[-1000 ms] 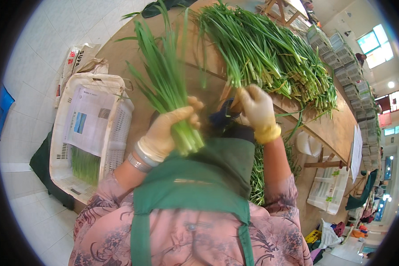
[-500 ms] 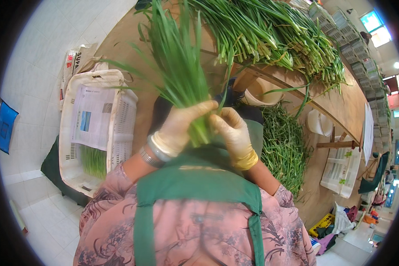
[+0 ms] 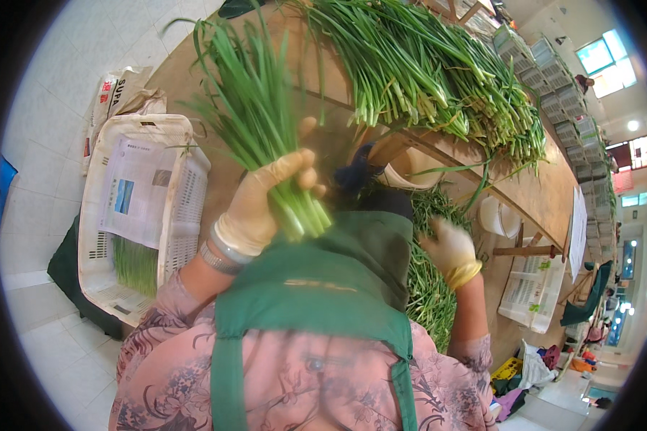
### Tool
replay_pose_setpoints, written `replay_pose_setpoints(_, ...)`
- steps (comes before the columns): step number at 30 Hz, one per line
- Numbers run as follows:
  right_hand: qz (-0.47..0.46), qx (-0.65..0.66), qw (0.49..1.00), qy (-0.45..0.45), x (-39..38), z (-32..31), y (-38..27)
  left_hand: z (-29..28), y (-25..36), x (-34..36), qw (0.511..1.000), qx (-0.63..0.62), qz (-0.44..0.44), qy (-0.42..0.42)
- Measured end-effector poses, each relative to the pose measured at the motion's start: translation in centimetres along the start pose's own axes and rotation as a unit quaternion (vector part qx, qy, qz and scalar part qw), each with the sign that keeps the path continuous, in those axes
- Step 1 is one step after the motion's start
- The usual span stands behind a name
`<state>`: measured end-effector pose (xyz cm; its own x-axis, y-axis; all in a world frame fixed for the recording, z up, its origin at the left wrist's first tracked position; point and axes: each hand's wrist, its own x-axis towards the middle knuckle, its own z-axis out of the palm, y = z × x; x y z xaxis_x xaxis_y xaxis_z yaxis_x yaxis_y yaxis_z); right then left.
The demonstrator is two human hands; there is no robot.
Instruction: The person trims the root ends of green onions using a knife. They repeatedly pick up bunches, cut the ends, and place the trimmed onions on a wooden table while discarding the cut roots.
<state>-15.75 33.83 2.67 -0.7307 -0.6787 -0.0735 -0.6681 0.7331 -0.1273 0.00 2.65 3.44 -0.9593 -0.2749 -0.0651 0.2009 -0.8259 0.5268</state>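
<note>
My left hand [image 3: 251, 205], in a pale glove, is wrapped round a bunch of garlic chives [image 3: 248, 108] in front of my apron. The long green leaves fan upward, and the pale cut ends stick out below the fist. My right hand [image 3: 447, 250], gloved too, is off to the right above a heap of loose leaves [image 3: 431, 294]. Motion smears its fingers, so whether it holds anything cannot be made out.
More chives [image 3: 424, 72] lie piled on the wooden table [image 3: 535, 183]. On my left stands a white crate [image 3: 176, 208] with a printed sheet [image 3: 133, 187] over chives. A white bucket [image 3: 499, 215] and another white crate [image 3: 532, 291] are at the right.
My right hand has left the bunch and swung right, over the loose heap. My left hand keeps hold of the chives, which have shifted left and tilt slightly.
</note>
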Motion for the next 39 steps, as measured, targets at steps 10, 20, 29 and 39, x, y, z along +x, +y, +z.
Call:
replay_pose_setpoints(10,0.000,0.208,0.976,0.070,21.2,-1.7,-11.1,-1.8,2.0,-0.4,0.999,-0.041,0.014,0.029)
replay_pose_setpoints(20,-0.127,0.143,0.966,-0.175,3.6,1.5,-6.1,-3.1,-0.3,-1.0,0.992,-0.017,-0.054,0.112)
replay_pose_setpoints(29,-0.014,-0.050,0.998,-0.023,5.0,-1.9,-3.2,-1.8,-1.0,-0.1,0.995,0.012,-0.023,0.101)
replay_pose_setpoints(39,0.043,0.130,0.980,0.145,17.6,-0.6,-10.9,-1.2,0.7,-0.6,0.996,0.042,-0.002,0.083)
